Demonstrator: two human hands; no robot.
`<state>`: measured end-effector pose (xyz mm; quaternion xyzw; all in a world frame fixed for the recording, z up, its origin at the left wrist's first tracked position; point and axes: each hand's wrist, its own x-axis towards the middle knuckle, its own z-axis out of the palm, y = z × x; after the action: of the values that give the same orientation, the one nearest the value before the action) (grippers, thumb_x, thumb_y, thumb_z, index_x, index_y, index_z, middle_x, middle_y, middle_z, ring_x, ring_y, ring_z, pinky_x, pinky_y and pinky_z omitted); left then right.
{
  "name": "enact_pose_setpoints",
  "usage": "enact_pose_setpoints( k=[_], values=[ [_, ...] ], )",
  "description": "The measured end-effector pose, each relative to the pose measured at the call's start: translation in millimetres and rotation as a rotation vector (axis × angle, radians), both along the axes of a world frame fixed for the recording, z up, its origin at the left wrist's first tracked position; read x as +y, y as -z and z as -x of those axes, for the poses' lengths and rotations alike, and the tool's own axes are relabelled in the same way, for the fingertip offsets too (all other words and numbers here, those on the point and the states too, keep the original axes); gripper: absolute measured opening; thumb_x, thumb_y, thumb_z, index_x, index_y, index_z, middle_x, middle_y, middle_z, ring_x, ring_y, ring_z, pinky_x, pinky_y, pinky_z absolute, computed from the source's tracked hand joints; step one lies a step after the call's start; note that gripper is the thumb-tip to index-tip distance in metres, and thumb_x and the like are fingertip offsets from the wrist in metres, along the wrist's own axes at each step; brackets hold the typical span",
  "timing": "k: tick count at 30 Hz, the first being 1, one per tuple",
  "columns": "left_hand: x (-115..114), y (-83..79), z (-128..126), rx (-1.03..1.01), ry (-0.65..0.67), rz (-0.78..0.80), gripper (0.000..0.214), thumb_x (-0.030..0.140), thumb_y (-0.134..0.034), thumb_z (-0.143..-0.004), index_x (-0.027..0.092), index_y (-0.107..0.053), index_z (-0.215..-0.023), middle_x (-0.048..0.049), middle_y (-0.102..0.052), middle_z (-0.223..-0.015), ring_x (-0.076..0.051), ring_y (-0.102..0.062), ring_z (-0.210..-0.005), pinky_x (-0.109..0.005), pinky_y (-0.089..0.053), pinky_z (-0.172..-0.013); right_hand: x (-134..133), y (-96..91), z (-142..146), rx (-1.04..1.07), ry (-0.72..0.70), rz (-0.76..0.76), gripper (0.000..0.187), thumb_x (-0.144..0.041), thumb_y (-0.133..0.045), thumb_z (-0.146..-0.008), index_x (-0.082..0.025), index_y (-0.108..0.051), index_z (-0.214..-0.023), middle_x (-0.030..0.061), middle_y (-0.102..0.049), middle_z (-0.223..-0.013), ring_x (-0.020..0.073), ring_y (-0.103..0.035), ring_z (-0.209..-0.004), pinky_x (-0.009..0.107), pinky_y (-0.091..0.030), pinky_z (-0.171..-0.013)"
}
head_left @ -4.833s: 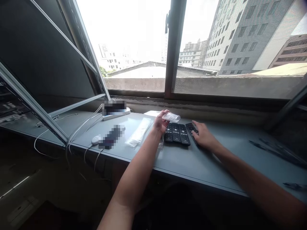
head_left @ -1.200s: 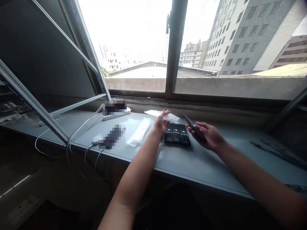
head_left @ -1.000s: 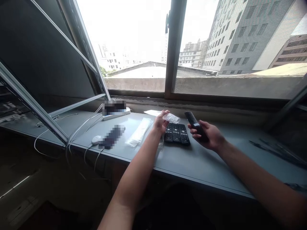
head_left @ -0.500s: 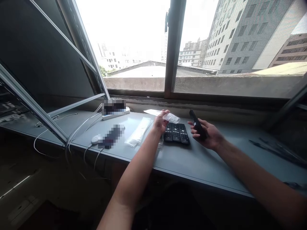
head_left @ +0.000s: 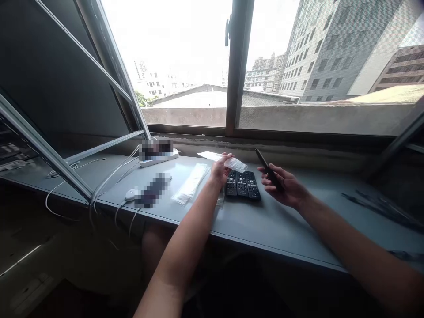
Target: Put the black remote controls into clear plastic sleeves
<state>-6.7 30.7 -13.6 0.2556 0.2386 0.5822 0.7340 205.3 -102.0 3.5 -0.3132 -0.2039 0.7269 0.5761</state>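
My left hand point(head_left: 221, 170) is closed on a clear plastic bag point(head_left: 238, 164), whose pointed end sticks out to the left. In my right hand point(head_left: 287, 185) is a slim black remote control point(head_left: 265, 168), tilted with its far end up and to the left; its edge faces me, so its buttons cannot be seen. Between and below the hands, several black remote controls point(head_left: 243, 185) lie side by side on the grey table point(head_left: 251, 225). A stack of clear plastic bags point(head_left: 191, 183) lies left of my left forearm.
A blurred-out device point(head_left: 153, 191) with a white round charger point(head_left: 130, 194) and cables lies at left. Behind it stands a white power strip point(head_left: 159, 159). Metal shelf framing point(head_left: 49, 145) rises at left. Dark cables point(head_left: 380, 210) lie at right, and a window runs along the back.
The remote control in my right hand has turned so that its thin edge shows, and its tip has shifted left. My left hand still holds the bag in nearly the same place.
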Motion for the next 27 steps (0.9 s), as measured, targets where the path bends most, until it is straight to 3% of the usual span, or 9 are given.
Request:
enact_pose_setpoints(
  k=[4,6,9,13,17,21,24,27],
  values=[
    [-2.3,-2.0,0.4,-0.008,0.002,0.002,0.043,0.009,-0.086,-0.08,0.017,-0.065,-0.117,-0.0061,-0.08,-0.098,-0.015,-0.075,-0.079,-0.022,-0.057,-0.067,0.3,-1.6,2.2,-0.065,0.028,0.06,0.023,-0.034,-0.055,-0.114,-0.018,-0.065,-0.129,0.0111,-0.073,-0.1,0.0184,-0.07,-0.074,0.022,-0.062,-0.045],
    [-4.1,-3.4,1.0,-0.001,0.0,0.008,0.042,0.009,-0.086,-0.08,0.017,-0.065,-0.116,-0.0059,-0.08,-0.098,-0.014,-0.075,-0.079,-0.022,-0.057,-0.067,1.0,-0.5,2.0,-0.07,0.017,0.058,0.026,-0.037,-0.051,-0.116,-0.019,-0.065,-0.128,0.0151,-0.075,-0.109,0.0186,-0.069,-0.073,0.02,-0.056,-0.039],
    [-5.7,-4.7,1.9,0.002,-0.003,0.001,0.04,0.01,-0.085,-0.081,0.017,-0.066,-0.115,-0.0059,-0.08,-0.098,-0.014,-0.075,-0.079,-0.021,-0.056,-0.067,1.1,1.9,0.7,-0.013,-0.012,0.036,0.025,-0.035,-0.047,-0.115,-0.021,-0.066,-0.123,0.0126,-0.073,-0.098,0.015,-0.058,-0.06,0.018,-0.045,-0.03],
    [-3.4,-3.7,2.6,-0.008,0.004,0.013,0.036,0.016,-0.087,-0.082,0.018,-0.067,-0.112,-0.0067,-0.08,-0.097,-0.016,-0.076,-0.078,-0.024,-0.057,-0.067,-0.7,2.4,0.2,-0.02,-0.049,-0.039,0.024,-0.028,-0.057,-0.106,-0.021,-0.07,-0.127,0.0093,-0.069,-0.092,0.0158,-0.056,-0.06,0.021,-0.05,-0.035],
    [0.4,-2.5,2.9,0.003,0.009,0.012,0.03,0.021,-0.087,-0.085,0.017,-0.07,-0.11,-0.0082,-0.079,-0.1,-0.016,-0.074,-0.075,-0.025,-0.056,-0.064,-0.3,1.4,2.9,-0.095,-0.011,-0.083,0.022,-0.018,-0.062,-0.101,-0.022,-0.073,-0.12,0.0082,-0.068,-0.09,0.0186,-0.061,-0.066,0.028,-0.061,-0.046],
    [1.0,-3.9,3.7,0.02,-0.001,0.015,0.021,0.023,-0.083,-0.09,0.017,-0.072,-0.106,-0.0086,-0.078,-0.1,-0.014,-0.068,-0.069,-0.024,-0.055,-0.06,2.2,4.7,3.5,-0.09,0.051,-0.1,0.017,-0.012,-0.062,-0.104,-0.02,-0.074,-0.112,0.0061,-0.068,-0.089,0.0164,-0.065,-0.071,0.027,-0.068,-0.064],
    [0.2,-5.0,4.4,0.012,-0.016,0.025,0.02,0.022,-0.084,-0.089,0.017,-0.071,-0.104,-0.0093,-0.078,-0.103,-0.014,-0.068,-0.071,-0.025,-0.057,-0.063,4.4,10.6,1.4,-0.206,0.125,-0.147,0.004,-0.019,-0.075,-0.101,-0.022,-0.076,-0.104,0.005,-0.073,-0.093,0.0167,-0.07,-0.08,0.029,-0.07,-0.073],
    [0.2,-4.8,5.1,0.021,-0.016,0.031,0.019,0.022,-0.084,-0.089,0.017,-0.071,-0.102,-0.0098,-0.077,-0.105,-0.014,-0.067,-0.071,-0.024,-0.057,-0.063,6.9,16.7,0.5,-0.325,0.198,-0.283,0.019,-0.027,-0.094,-0.088,-0.024,-0.079,-0.099,0.0033,-0.077,-0.098,0.0179,-0.073,-0.09,0.03,-0.068,-0.081]
  ],
)
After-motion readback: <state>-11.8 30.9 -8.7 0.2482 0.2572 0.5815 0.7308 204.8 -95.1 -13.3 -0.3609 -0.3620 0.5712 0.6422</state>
